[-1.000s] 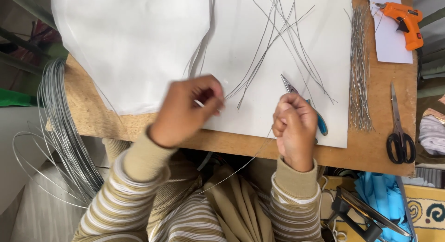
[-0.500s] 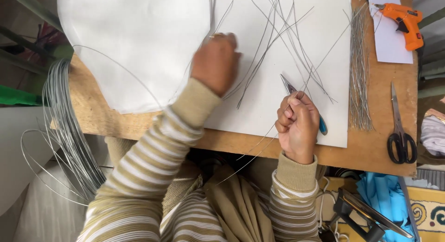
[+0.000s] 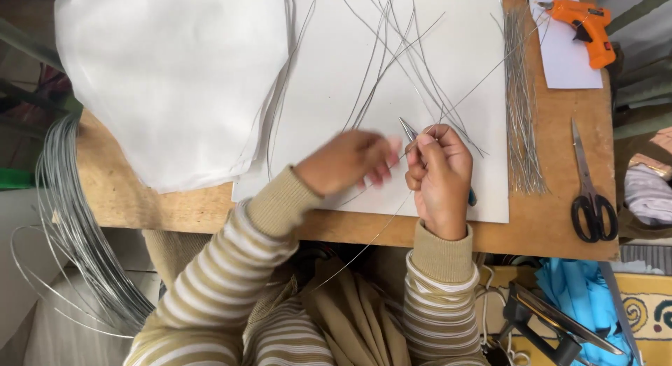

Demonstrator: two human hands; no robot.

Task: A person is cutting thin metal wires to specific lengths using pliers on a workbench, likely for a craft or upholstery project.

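Right hand (image 3: 439,177) fisted on pliers (image 3: 408,130) gripping thin grey wire (image 3: 364,247); left hand (image 3: 350,161) blurred, grip unclear; cut wires (image 3: 392,54) on white paper (image 3: 329,107).

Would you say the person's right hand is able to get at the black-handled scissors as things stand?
Probably yes, once freed. The scissors lie in the open on the wooden table, to the right of the right hand, with nothing between them. That hand is, however, closed on a pair of pliers and a wire.
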